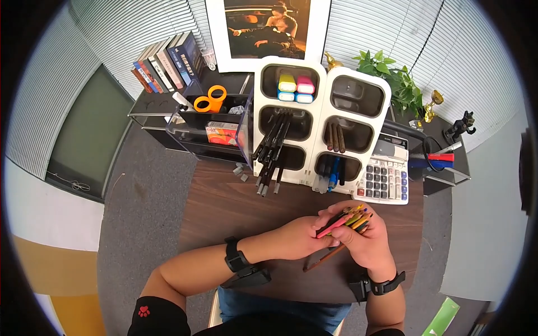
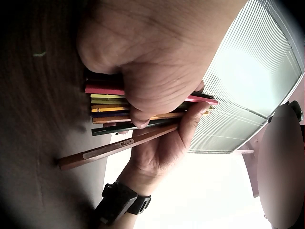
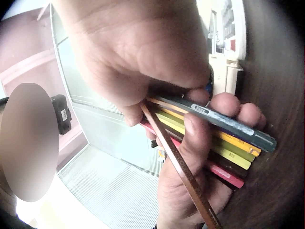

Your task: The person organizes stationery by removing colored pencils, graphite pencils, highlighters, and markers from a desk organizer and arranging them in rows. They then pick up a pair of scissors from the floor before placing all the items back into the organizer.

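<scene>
A bundle of colored pencils is held between both hands over the front of the table. My left hand grips it from the left, its thumb lying across the pencils in the right wrist view. Around the other side curls my right hand, with its fingertips near the pencils' points. Red, yellow, orange and dark green pencils lie side by side there. One brown pencil sticks out at an angle from the rest, its back end pointing down toward the tabletop. The palms hide part of the bundle.
Behind the hands stands a white organizer with highlighters, black pencils, brown pencils and pens in its compartments. A calculator lies to its right. Left of it, a desk caddy holds orange-handled scissors. Small grey pieces lie nearby.
</scene>
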